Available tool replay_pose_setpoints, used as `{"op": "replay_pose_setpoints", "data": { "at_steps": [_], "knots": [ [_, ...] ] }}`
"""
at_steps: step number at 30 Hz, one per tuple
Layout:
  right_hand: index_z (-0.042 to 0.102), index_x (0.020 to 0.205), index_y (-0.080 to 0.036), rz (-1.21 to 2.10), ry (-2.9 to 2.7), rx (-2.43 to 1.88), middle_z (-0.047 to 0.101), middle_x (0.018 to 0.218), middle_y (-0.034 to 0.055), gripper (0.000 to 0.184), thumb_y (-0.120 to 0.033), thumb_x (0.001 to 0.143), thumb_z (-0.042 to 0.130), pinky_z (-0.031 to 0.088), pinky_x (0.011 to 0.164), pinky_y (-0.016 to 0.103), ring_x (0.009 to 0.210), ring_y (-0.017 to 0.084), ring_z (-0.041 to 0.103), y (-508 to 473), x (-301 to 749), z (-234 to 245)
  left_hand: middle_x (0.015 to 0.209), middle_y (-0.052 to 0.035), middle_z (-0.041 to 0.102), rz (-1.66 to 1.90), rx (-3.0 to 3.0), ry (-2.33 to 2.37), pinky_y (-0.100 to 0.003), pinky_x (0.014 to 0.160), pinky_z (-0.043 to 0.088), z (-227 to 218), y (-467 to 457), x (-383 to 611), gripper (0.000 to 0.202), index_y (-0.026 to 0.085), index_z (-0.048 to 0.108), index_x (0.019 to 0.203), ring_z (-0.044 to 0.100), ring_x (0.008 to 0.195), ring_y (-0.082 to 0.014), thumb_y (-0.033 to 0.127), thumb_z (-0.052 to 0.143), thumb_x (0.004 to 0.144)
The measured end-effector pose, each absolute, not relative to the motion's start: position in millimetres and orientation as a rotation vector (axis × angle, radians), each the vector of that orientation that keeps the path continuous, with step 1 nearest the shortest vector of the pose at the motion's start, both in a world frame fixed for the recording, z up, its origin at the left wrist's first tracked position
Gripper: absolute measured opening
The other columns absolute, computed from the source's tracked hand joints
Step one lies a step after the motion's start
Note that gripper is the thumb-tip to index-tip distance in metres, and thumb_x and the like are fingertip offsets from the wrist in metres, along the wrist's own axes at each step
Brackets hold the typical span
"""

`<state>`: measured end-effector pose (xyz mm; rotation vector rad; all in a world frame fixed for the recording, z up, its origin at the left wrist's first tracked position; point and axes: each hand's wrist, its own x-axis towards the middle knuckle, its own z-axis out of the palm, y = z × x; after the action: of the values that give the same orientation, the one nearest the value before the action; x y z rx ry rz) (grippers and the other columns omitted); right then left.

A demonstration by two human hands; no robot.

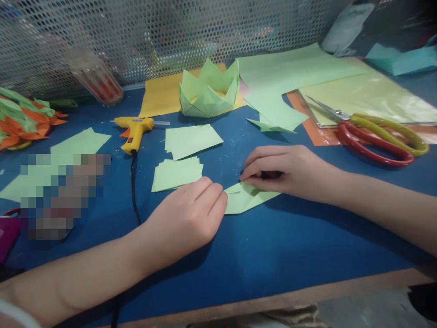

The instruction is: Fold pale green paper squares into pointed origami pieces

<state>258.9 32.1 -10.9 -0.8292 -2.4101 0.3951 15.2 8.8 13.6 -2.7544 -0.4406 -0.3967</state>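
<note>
A folded piece of light green paper [246, 198] lies flat on the blue table [290, 241] between my hands. My left hand [191, 214] has its fingers curled together and presses down on the paper's left edge. My right hand [283, 171] has its fingers closed together, fingertips pinching the paper's upper edge. Two small stacks of green paper squares [177, 174] [191, 140] lie just beyond my left hand.
A yellow glue gun [134, 132] with a black cord lies at the left. A green folded paper crown [208, 91] sits on yellow paper at the back. Red and yellow scissors [375, 136] rest on sheets at the right. Orange and green paper flowers [23, 120] are far left.
</note>
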Motion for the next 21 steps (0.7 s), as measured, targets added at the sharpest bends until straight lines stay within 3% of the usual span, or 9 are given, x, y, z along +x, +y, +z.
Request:
{"op": "replay_pose_setpoints", "data": {
  "at_steps": [4,9,15,21],
  "knots": [
    [0.068,0.097,-0.019,0.345,-2.469,-0.674,0.065,0.094,0.0068,0.023,-0.023,0.097,0.046,0.051,0.075,0.025,0.083,0.014,0.063,31,261,-11,0.083,-0.0155,0.068,-0.385,-2.742,-0.437,-0.035,0.064,0.056,14,9,16,0.032,0.006,0.067,0.084,0.063,0.074,-0.0231,0.001,0.037,0.094],
    [0.067,0.100,-0.018,0.368,-2.569,-0.676,0.062,0.097,0.0085,0.031,-0.023,0.100,0.037,0.049,0.079,0.027,0.086,0.015,0.061,31,263,-5,0.082,-0.0144,0.068,-0.391,-2.734,-0.429,-0.034,0.064,0.056,14,10,16,0.034,0.006,0.067,0.083,0.062,0.073,-0.0221,0.000,0.035,0.094],
    [0.070,0.107,-0.019,0.498,-2.661,-0.742,0.059,0.105,0.0108,0.028,-0.023,0.096,0.045,0.048,0.080,0.033,0.097,0.020,0.055,32,269,7,0.083,-0.0148,0.067,-0.416,-2.832,-0.447,-0.035,0.067,0.055,13,12,14,0.033,0.004,0.068,0.086,0.061,0.076,-0.0231,0.000,0.036,0.094],
    [0.073,0.109,-0.024,0.627,-2.618,-0.902,0.057,0.108,0.0101,0.031,-0.036,0.095,0.048,0.047,0.081,0.036,0.095,0.021,0.055,29,271,11,0.089,-0.0115,0.063,-0.463,-2.975,-0.640,-0.033,0.072,0.052,11,12,12,0.027,0.007,0.065,0.090,0.055,0.081,-0.0205,0.004,0.039,0.095]
  ]
}}
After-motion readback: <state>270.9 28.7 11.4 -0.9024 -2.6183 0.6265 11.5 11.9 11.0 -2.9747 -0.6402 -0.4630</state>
